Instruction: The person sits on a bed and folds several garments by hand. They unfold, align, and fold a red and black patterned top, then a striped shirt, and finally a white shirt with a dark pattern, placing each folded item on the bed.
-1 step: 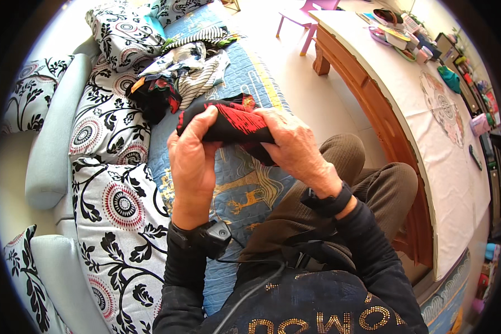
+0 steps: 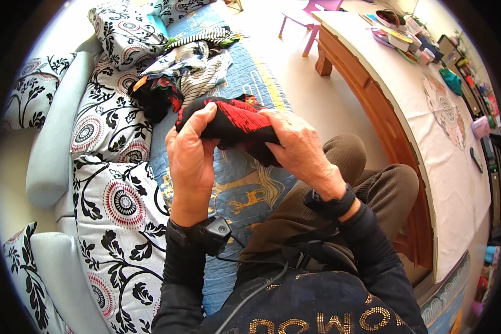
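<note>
Between my two hands a black and red knitted piece of clothing [image 2: 236, 123] is held above the seat; its exact kind is unclear. My left hand [image 2: 192, 150] pinches its left end, thumb on top and the fingers behind. The right end is gripped by my right hand [image 2: 300, 145], thumb and fingers closed on the cloth. A red patterned patch faces up between the thumbs, and a loose dark part hangs below beside my right fingers. Just beyond lies a heap of clothes [image 2: 197, 72], with striped, white and dark pieces.
I sit on a blue quilted cover [image 2: 222, 278] along the sofa. Black-and-white patterned cushions [image 2: 119, 206] line the left side. To the right stands a wooden table [image 2: 367, 83] under a white cloth, with assorted items at its far end. A purple chair [image 2: 306, 22] stands beyond.
My right hand has shifted slightly to the right and down with its end of the cloth. The red patch looks a little more stretched out. My left hand keeps its hold.
</note>
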